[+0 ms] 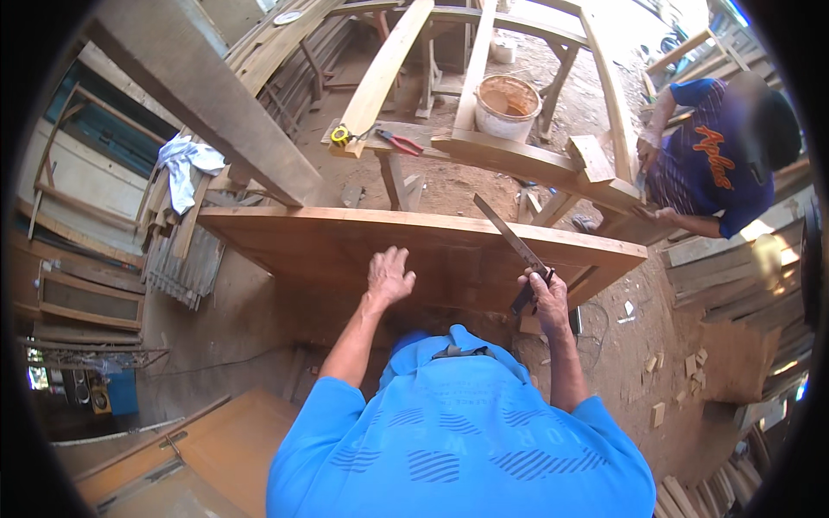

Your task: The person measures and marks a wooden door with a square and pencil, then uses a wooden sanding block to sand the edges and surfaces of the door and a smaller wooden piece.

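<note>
A handsaw [509, 236] with a narrow, tapering blade and a black handle is in my right hand [550, 300], its fingers closed round the handle. The blade points up and to the left, across the top edge of a brown wooden door panel [345, 246]. That panel stands on its long edge in front of me. My left hand [391, 274] is held at the panel's near face with its fingers apart and nothing in them. Whether it touches the wood I cannot tell.
Beyond the panel, a wooden frame carries a white bucket [508, 108], red-handled pliers [399, 142] and a yellow tape measure [342, 135]. A thick post [207, 104] slants at left. Another person [717, 155] works at the frame's right. Wood offcuts [658, 414] litter the floor.
</note>
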{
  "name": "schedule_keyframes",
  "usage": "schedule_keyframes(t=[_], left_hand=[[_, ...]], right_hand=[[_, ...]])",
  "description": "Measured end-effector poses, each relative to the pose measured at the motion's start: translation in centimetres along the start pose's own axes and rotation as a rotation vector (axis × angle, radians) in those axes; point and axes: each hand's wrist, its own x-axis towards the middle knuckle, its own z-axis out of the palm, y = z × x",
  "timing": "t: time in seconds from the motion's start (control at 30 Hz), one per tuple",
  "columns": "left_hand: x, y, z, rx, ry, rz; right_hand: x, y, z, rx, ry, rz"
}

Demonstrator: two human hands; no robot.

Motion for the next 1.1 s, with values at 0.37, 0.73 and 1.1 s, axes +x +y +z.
schedule_keyframes(t=[0.37,0.73,1.1], left_hand=[[-4.3,-3.1,1.2,-0.158,-0.053,-0.277],[3.8,-14.6,-2.9,0.049,0.142,-0.117],[6.9,-19.9,-6.8,-0.057,0.171,0.177]], right_hand=[[2.3,-0.6,4.5,-0.095,0.048,0.027],[6.2,-2.5,14.8,-0.208,0.034,-0.048],[6.9,0.3,16.8,-0.077,0.323,-0.123]])
